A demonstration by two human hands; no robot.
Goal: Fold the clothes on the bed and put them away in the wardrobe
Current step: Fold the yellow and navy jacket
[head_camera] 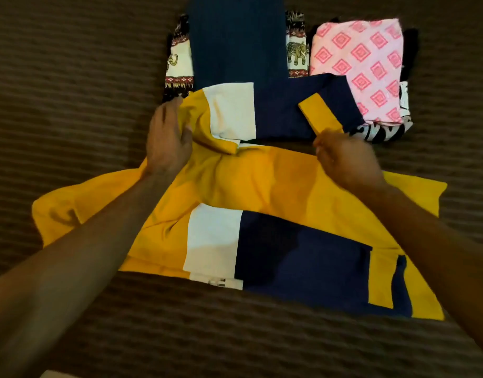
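A yellow, white and navy shirt [262, 181] lies spread across the brown bed, its two sleeves folded in over the body. My left hand [168, 137] grips the yellow cloth at the shirt's upper left edge, thumb over the fold. My right hand [344, 159] pinches the yellow cuff [320, 115] of the upper sleeve near its end. Both forearms reach in from the bottom corners of the view.
Behind the shirt sit folded clothes: a navy ribbed piece [237, 42] on an elephant-print cloth [296, 53], and a pink diamond-print piece [363, 61] atop black and zebra-print items [382, 132]. The brown striped bedspread [71, 91] stretches all around.
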